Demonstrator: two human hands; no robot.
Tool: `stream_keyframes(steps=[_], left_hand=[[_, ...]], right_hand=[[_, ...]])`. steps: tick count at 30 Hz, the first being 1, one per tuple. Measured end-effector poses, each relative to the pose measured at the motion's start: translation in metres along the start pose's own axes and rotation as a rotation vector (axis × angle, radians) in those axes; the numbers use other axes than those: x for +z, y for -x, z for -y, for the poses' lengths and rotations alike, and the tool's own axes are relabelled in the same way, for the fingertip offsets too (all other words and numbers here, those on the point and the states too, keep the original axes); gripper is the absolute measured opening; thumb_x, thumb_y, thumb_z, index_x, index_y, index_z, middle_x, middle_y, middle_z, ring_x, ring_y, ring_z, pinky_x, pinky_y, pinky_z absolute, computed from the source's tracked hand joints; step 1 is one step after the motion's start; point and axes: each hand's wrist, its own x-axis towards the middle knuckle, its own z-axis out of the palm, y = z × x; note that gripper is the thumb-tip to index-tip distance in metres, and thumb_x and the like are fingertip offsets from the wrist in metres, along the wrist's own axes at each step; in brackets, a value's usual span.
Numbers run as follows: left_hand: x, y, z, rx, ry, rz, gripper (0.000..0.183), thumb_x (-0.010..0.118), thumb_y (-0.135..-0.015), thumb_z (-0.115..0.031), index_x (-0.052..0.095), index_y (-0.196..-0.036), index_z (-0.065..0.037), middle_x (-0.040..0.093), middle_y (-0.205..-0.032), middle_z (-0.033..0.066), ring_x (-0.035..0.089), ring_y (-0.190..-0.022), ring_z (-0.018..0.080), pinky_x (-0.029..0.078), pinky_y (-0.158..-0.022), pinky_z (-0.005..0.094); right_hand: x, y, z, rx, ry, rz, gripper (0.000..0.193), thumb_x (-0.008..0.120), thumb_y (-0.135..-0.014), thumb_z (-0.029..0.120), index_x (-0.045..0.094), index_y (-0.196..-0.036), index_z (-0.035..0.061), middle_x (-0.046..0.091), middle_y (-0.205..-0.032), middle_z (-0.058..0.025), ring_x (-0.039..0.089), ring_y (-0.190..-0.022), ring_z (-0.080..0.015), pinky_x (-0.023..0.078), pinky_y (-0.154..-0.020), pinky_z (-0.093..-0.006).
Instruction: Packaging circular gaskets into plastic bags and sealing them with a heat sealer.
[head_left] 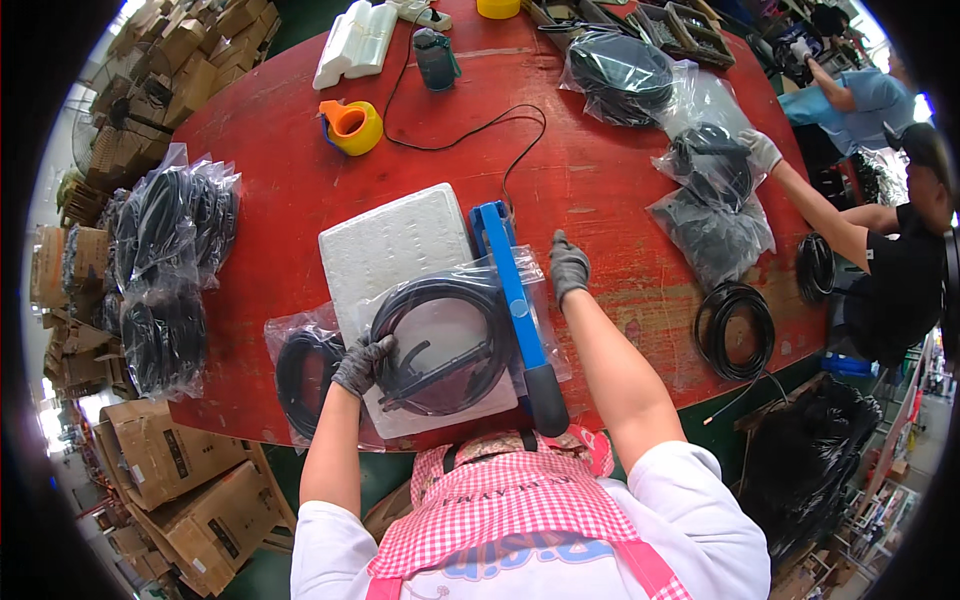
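Observation:
My left hand (365,365), in a grey glove, pinches the left edge of a clear plastic bag (440,340). Inside it lie a coiled black cable (385,310) and a black wand-like part (450,370). The bag rests on a white foam block (390,235), its right side reaching under the arm of a blue hand bag sealer (518,305) with a black handle. To the right of the sealer, my gloved right hand (571,268) is over the table, touching nothing visible; one finger points forward and the others are partly hidden. Another bagged cable (305,375) lies beside my left hand.
Bagged cables (165,240) are piled on the red table (620,210) at left, with more bags (620,75) at far right. An orange-and-yellow tape dispenser (352,125), a dark bottle (436,60) and a power cord stand beyond. At right, a co-worker's gloved hand (762,150) touches a bag near loose coils (735,330).

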Motion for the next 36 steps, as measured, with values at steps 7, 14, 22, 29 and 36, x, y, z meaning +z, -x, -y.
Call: stream_keyframes(steps=[7,14,22,29,36], left_hand=[[-0.004,0.004,0.006,0.040,-0.007,-0.059,0.021,0.068,-0.073,-0.011,0.058,-0.091,-0.009,0.058,-0.071,-0.0012,0.054,-0.061,0.0115,0.045,-0.055,0.0247],[0.002,0.003,0.004,0.116,0.029,-0.052,0.021,0.068,-0.071,-0.010,0.059,-0.089,-0.007,0.058,-0.072,-0.0002,0.053,-0.059,0.0120,0.044,-0.053,0.0257],[-0.005,0.010,0.023,0.545,-0.438,-0.391,0.043,0.068,-0.071,-0.011,0.050,-0.109,-0.002,0.056,-0.098,0.0077,0.054,-0.081,0.0162,0.046,-0.069,0.0270],[0.070,0.118,0.055,0.761,-0.713,0.104,0.048,0.063,-0.074,-0.015,0.044,-0.115,-0.001,0.053,-0.102,0.0108,0.053,-0.093,0.0184,0.044,-0.081,0.0282],[0.089,0.101,0.137,-0.194,0.297,0.111,0.063,0.067,-0.071,-0.043,0.043,-0.118,-0.008,0.053,-0.098,0.0073,0.051,-0.089,0.0209,0.044,-0.079,0.0330]], right_hand=[[-0.096,0.214,0.009,-1.036,0.205,0.189,0.063,0.055,-0.078,0.045,0.041,-0.121,0.0010,0.040,-0.124,-0.0230,0.039,-0.114,-0.0371,0.031,-0.096,-0.0435],[-0.015,0.214,-0.119,-1.091,0.805,-0.189,0.055,0.046,-0.076,0.018,0.037,-0.128,0.0041,0.027,-0.136,-0.0207,0.025,-0.126,-0.0340,0.015,-0.104,-0.0456],[-0.008,0.208,-0.123,-1.283,0.406,-0.246,0.032,0.051,-0.073,0.011,0.058,-0.103,0.0045,0.044,-0.124,-0.0210,0.041,-0.115,-0.0363,0.032,-0.096,-0.0436],[-0.011,0.209,-0.120,-1.282,0.398,-0.241,0.028,0.054,-0.073,0.011,0.058,-0.099,0.0053,0.046,-0.120,-0.0209,0.042,-0.112,-0.0389,0.034,-0.095,-0.0448],[-0.008,0.209,-0.119,-1.311,0.398,-0.236,0.034,0.052,-0.074,0.010,0.052,-0.107,0.0045,0.045,-0.121,-0.0208,0.040,-0.113,-0.0411,0.033,-0.096,-0.0460]])
